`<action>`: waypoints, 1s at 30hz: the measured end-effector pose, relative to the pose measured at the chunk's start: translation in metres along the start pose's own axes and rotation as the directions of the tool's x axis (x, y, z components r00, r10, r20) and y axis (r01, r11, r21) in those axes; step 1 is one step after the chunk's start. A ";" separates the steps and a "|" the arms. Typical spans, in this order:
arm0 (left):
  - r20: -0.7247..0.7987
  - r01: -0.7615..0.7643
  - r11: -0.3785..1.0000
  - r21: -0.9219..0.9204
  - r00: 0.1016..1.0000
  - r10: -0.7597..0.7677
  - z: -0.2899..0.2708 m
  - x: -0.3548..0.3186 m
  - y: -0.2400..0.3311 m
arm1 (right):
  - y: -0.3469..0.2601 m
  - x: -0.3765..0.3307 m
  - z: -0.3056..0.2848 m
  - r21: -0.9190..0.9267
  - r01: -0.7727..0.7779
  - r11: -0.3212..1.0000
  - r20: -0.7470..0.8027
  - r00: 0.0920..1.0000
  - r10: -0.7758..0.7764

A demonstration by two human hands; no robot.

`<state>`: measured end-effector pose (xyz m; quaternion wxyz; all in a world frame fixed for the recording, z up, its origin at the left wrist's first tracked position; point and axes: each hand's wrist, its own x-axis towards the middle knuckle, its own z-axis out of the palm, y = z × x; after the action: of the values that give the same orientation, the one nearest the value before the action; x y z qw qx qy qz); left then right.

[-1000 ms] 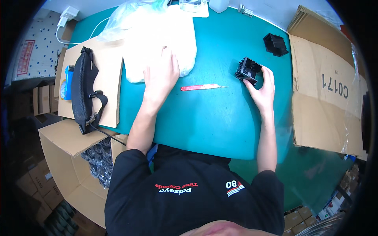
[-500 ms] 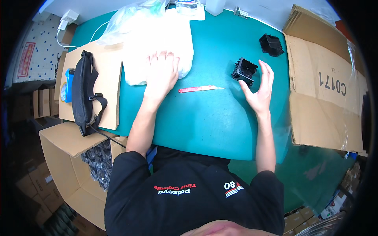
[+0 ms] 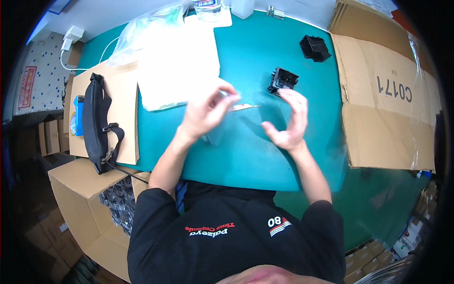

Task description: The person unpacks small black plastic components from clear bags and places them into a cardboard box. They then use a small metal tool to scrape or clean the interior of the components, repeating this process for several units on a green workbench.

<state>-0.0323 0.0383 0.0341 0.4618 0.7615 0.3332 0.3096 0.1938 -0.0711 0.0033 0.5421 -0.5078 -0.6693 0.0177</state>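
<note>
Over the middle of the green table, my left hand (image 3: 206, 112) is closed in a pinch. A thin clear plastic bag (image 3: 215, 134) hangs below its fingers, faint and hard to make out. My right hand (image 3: 289, 124) is open, thumb and fingers apart, with nothing in it. Its fingertips reach the near edge of a black plastic box (image 3: 283, 80) with an open top; whether they touch cannot be seen. Between the hands lies a craft knife (image 3: 247, 107), its handle partly hidden by my left hand. A large white bag (image 3: 177, 66), washed out by glare, lies beyond my left hand.
A second black plastic box (image 3: 315, 48) stands farther back. An opened cardboard carton (image 3: 388, 109) borders the right side. At left, a black strap pouch (image 3: 97, 123) rests on cardboard (image 3: 127, 104), above a carton (image 3: 85, 208) of dark wrapped pieces. A clear bottle (image 3: 207, 8) stands behind.
My left hand has lifted off the white bag, come nearer and right, and now pinches clear plastic. My right hand has moved left and nearer, still open. The whole view has shifted slightly.
</note>
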 end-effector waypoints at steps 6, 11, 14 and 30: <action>0.032 -0.149 0.913 -0.379 0.984 0.173 0.046 -0.012 -0.006 | -0.014 -0.009 0.014 0.295 -0.467 0.834 0.426 0.845 0.322; 0.087 0.163 0.898 -0.408 0.986 -0.140 0.020 0.002 -0.004 | -0.013 -0.003 -0.001 0.439 -0.761 0.477 0.412 0.643 0.646; 0.324 0.414 0.735 -0.538 0.906 -0.273 0.014 0.006 -0.003 | -0.006 -0.001 -0.003 0.508 -0.736 0.448 0.264 0.628 0.732; 0.207 0.244 0.522 -0.817 0.970 -0.130 -0.007 -0.004 -0.009 | -0.010 0.017 -0.009 0.429 -0.766 0.480 0.218 0.603 0.767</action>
<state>-0.0418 0.0419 0.0280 0.8184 0.4250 0.1966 0.3330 0.1957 -0.0691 0.0244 0.5857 -0.6004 -0.3441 0.4221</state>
